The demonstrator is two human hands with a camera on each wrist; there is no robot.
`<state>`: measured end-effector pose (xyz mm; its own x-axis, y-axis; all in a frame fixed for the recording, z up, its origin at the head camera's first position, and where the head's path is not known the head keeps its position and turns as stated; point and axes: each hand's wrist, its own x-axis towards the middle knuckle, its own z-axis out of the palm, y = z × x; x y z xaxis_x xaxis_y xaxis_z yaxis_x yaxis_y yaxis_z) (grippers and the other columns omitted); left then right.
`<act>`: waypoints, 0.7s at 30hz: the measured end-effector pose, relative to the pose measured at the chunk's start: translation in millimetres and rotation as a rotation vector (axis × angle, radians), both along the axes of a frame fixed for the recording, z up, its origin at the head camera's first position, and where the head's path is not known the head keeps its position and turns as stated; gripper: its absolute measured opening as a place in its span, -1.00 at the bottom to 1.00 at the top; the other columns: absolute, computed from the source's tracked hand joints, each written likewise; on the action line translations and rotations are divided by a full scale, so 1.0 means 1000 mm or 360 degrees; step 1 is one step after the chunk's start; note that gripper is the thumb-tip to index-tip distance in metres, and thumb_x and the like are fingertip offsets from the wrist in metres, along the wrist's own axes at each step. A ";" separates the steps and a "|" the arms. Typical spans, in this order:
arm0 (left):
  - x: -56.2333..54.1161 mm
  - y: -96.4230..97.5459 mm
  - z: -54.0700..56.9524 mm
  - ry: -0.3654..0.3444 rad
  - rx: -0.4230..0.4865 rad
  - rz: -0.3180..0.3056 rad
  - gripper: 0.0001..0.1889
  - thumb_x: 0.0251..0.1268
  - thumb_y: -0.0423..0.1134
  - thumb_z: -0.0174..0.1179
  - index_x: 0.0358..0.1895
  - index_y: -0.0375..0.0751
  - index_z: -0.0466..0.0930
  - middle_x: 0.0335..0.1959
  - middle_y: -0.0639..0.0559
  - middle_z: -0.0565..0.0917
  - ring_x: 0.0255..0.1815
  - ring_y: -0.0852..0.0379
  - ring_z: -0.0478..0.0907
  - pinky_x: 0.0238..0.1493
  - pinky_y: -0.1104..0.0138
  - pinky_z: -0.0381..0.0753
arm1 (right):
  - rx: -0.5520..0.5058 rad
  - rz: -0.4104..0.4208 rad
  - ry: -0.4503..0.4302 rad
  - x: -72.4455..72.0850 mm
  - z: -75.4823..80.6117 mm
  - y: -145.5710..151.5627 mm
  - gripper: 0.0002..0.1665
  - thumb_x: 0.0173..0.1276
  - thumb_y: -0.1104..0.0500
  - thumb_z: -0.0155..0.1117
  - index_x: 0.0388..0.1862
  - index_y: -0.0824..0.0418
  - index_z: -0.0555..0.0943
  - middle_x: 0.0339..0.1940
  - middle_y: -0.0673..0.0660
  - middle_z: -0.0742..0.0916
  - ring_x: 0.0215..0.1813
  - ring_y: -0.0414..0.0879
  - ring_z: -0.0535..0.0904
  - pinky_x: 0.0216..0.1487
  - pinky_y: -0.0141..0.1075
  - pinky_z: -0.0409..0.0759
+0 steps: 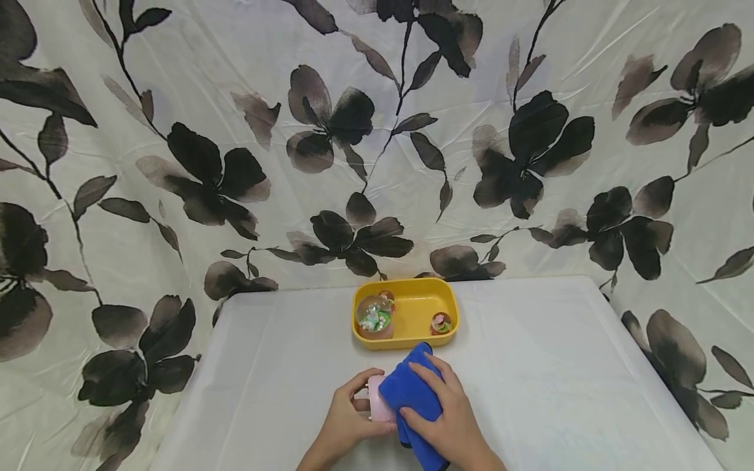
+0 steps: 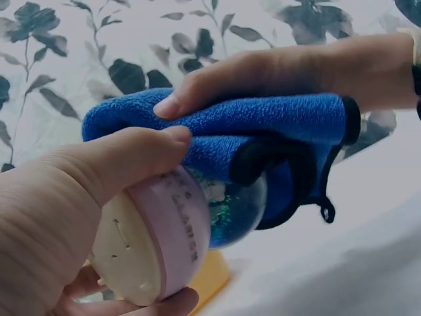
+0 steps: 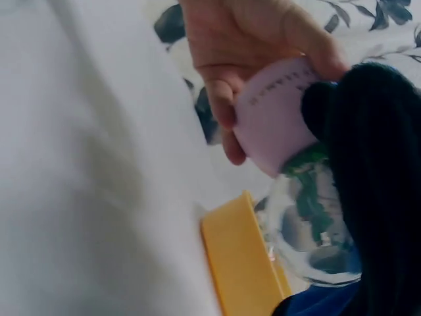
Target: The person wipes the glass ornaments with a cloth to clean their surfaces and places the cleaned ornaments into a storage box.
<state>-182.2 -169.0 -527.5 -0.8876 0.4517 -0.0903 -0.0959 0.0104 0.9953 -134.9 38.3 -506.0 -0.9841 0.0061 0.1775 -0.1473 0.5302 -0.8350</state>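
My left hand (image 1: 352, 412) grips a snow globe (image 2: 181, 230) by its pink base, thumb on one side and fingers on the other. The globe lies tipped on its side, its cream underside facing the left palm in the left wrist view. My right hand (image 1: 442, 409) holds a folded blue cloth (image 1: 415, 392) with black edging against the clear dome. In the right wrist view the dome (image 3: 312, 224) shows green and white figures inside, and the cloth hides part of it.
Beyond the hands a yellow tray (image 1: 406, 343) stands on the white table (image 1: 283, 340). It holds a larger snow globe (image 1: 375, 317) at its left, a small one (image 1: 386, 297) behind that, and another small globe (image 1: 440, 323) at its right. A floral curtain (image 1: 436, 183) hangs behind.
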 end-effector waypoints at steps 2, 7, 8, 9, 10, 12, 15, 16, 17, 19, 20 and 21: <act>0.000 -0.001 0.001 0.0019 -0.0037 -0.0018 -0.14 -0.28 -0.35 0.62 0.27 -0.12 0.44 0.09 -0.26 0.45 -0.17 -0.09 0.69 -0.29 0.15 0.68 | -0.0056 0.0046 -0.0064 -0.002 0.001 0.003 -0.30 0.12 -0.22 0.44 0.27 -0.33 0.45 0.37 0.03 0.39 0.23 0.12 0.43 0.02 0.14 0.52; -0.003 -0.005 0.005 0.0087 -0.0065 -0.0096 -0.11 -0.31 -0.37 0.63 0.28 -0.05 0.44 0.14 -0.25 0.41 -0.12 -0.07 0.67 -0.29 0.14 0.68 | -0.0254 0.0192 -0.0217 -0.010 0.001 0.010 -0.34 0.18 -0.15 0.42 0.28 -0.24 0.46 0.30 0.05 0.45 0.19 0.13 0.45 0.01 0.12 0.50; -0.004 -0.005 0.005 0.0097 -0.0057 -0.0113 -0.11 -0.31 -0.40 0.62 0.28 -0.04 0.43 0.16 -0.25 0.41 -0.11 -0.08 0.67 -0.29 0.14 0.68 | -0.0299 0.0224 -0.0246 -0.012 0.002 0.012 -0.34 0.19 -0.12 0.42 0.28 -0.21 0.47 0.29 0.05 0.47 0.19 0.13 0.45 0.02 0.12 0.50; -0.005 -0.006 0.005 0.0099 -0.0045 -0.0129 -0.11 -0.31 -0.43 0.61 0.28 -0.04 0.43 0.17 -0.25 0.41 -0.11 -0.08 0.67 -0.28 0.14 0.68 | -0.0348 0.0254 -0.0280 -0.013 0.002 0.014 -0.35 0.21 -0.10 0.42 0.29 -0.19 0.47 0.28 0.05 0.48 0.20 0.12 0.44 0.03 0.11 0.49; -0.006 -0.007 0.004 0.0091 -0.0021 -0.0144 -0.09 -0.33 -0.45 0.61 0.28 -0.05 0.43 0.17 -0.25 0.40 -0.10 -0.09 0.67 -0.27 0.13 0.68 | -0.0403 0.0277 -0.0312 -0.015 0.003 0.015 -0.36 0.22 -0.06 0.42 0.28 -0.17 0.47 0.28 0.05 0.49 0.20 0.11 0.44 0.04 0.09 0.49; -0.008 -0.009 -0.001 0.0103 0.0084 -0.0180 -0.09 -0.32 -0.50 0.58 0.29 -0.14 0.41 0.18 -0.28 0.41 -0.11 -0.14 0.67 -0.25 0.09 0.67 | -0.0543 0.0323 -0.0373 -0.017 0.004 0.019 -0.38 0.25 0.01 0.39 0.30 -0.08 0.47 0.27 0.08 0.51 0.18 0.11 0.44 0.03 0.04 0.49; -0.011 -0.009 -0.012 0.0087 0.0236 -0.0186 -0.13 -0.26 -0.51 0.54 0.30 -0.33 0.35 0.16 -0.31 0.42 -0.06 -0.14 0.62 -0.17 0.08 0.66 | -0.0815 0.0372 -0.0449 -0.019 0.005 0.022 -0.39 0.31 0.11 0.31 0.34 0.07 0.44 0.25 0.21 0.51 0.15 0.14 0.46 0.04 0.00 0.51; -0.011 -0.009 -0.015 0.0074 0.0279 -0.0175 -0.13 -0.24 -0.50 0.53 0.29 -0.40 0.33 0.16 -0.31 0.43 -0.02 -0.13 0.60 -0.12 0.09 0.65 | -0.0883 0.0375 -0.0453 -0.019 0.005 0.023 -0.39 0.32 0.13 0.28 0.35 0.13 0.42 0.24 0.24 0.52 0.14 0.15 0.47 0.04 -0.01 0.51; -0.010 -0.008 -0.018 0.0066 0.0309 -0.0159 -0.16 -0.21 -0.49 0.51 0.29 -0.43 0.32 0.17 -0.32 0.43 0.02 -0.12 0.57 -0.07 0.10 0.63 | -0.0939 0.0373 -0.0451 -0.019 0.004 0.023 -0.39 0.33 0.14 0.24 0.35 0.17 0.40 0.23 0.27 0.52 0.13 0.16 0.47 0.04 0.00 0.51; -0.008 -0.005 -0.022 -0.0050 0.0347 -0.0091 -0.19 -0.18 -0.47 0.46 0.29 -0.43 0.32 0.17 -0.26 0.45 0.09 -0.06 0.49 0.02 0.15 0.58 | -0.1025 0.0345 -0.0439 -0.020 0.003 0.023 -0.39 0.35 0.14 0.19 0.37 0.21 0.38 0.22 0.30 0.52 0.15 0.17 0.47 0.09 0.04 0.49; -0.006 -0.003 -0.023 -0.0127 0.0382 -0.0062 -0.20 -0.16 -0.46 0.44 0.29 -0.42 0.32 0.17 -0.24 0.46 0.11 -0.05 0.47 0.06 0.15 0.56 | -0.1052 0.0317 -0.0426 -0.020 0.002 0.022 -0.38 0.35 0.14 0.17 0.38 0.22 0.37 0.22 0.29 0.52 0.16 0.17 0.46 0.11 0.04 0.47; -0.004 0.000 -0.023 -0.0219 0.0420 -0.0028 -0.21 -0.14 -0.45 0.41 0.30 -0.40 0.31 0.16 -0.21 0.47 0.12 -0.04 0.46 0.08 0.16 0.54 | -0.1079 0.0276 -0.0417 -0.019 0.002 0.022 -0.38 0.35 0.13 0.16 0.38 0.22 0.36 0.22 0.29 0.53 0.16 0.17 0.46 0.12 0.04 0.46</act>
